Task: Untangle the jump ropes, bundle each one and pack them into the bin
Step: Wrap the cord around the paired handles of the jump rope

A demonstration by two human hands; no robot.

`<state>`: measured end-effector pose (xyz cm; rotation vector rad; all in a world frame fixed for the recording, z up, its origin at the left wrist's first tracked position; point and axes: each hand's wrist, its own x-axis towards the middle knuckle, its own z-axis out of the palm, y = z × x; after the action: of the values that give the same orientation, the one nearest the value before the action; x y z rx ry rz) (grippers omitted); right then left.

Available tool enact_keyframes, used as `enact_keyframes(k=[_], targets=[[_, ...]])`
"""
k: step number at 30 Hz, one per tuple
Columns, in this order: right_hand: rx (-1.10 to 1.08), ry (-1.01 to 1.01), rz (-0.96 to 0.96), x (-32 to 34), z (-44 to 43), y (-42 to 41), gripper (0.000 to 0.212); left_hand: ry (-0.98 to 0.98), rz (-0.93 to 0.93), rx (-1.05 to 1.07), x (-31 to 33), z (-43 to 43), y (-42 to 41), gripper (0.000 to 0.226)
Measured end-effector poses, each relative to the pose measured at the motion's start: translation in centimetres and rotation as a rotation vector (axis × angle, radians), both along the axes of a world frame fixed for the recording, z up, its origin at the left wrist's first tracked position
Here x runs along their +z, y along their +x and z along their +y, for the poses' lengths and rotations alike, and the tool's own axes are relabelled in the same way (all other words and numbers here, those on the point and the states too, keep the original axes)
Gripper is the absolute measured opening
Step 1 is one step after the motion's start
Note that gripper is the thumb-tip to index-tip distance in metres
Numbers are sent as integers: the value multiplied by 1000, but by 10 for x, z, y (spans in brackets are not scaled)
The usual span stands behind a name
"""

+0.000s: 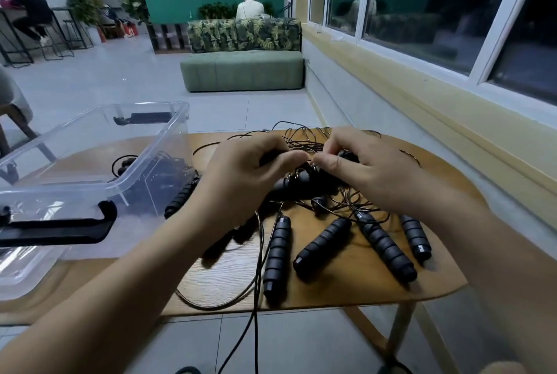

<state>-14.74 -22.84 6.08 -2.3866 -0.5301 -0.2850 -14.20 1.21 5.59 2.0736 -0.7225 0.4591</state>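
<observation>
A tangle of thin black jump rope cords (304, 140) lies on the wooden table (340, 280). Several black ribbed handles (277, 250) fan out toward the near edge. My left hand (241, 174) and my right hand (370, 168) meet over the middle of the tangle, both pinching cord between thumb and fingertips. What lies under the hands is hidden. A clear plastic bin (99, 174) with black latches stands on the left of the table; dark rope parts show through its wall.
One cord hangs over the table's near edge down to the floor (256, 340). A green sofa (241, 71) stands beyond the table, a windowed wall runs along the right. Two people sit far off at the back.
</observation>
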Motion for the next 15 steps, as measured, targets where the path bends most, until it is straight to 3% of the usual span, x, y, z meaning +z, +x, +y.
enact_keyframes(k=[5, 8, 11, 15], targets=[[191, 135, 160, 16, 7, -17, 32, -229, 235, -218, -1, 18, 17, 25], [311, 315, 246, 21, 11, -27, 33, -306, 312, -307, -3, 18, 21, 20], [377, 541, 265, 27, 14, -32, 39, -381, 417, -271, -23, 20, 33, 31], [339, 833, 188, 32, 18, -32, 28, -399, 515, -185, -33, 0, 27, 39]])
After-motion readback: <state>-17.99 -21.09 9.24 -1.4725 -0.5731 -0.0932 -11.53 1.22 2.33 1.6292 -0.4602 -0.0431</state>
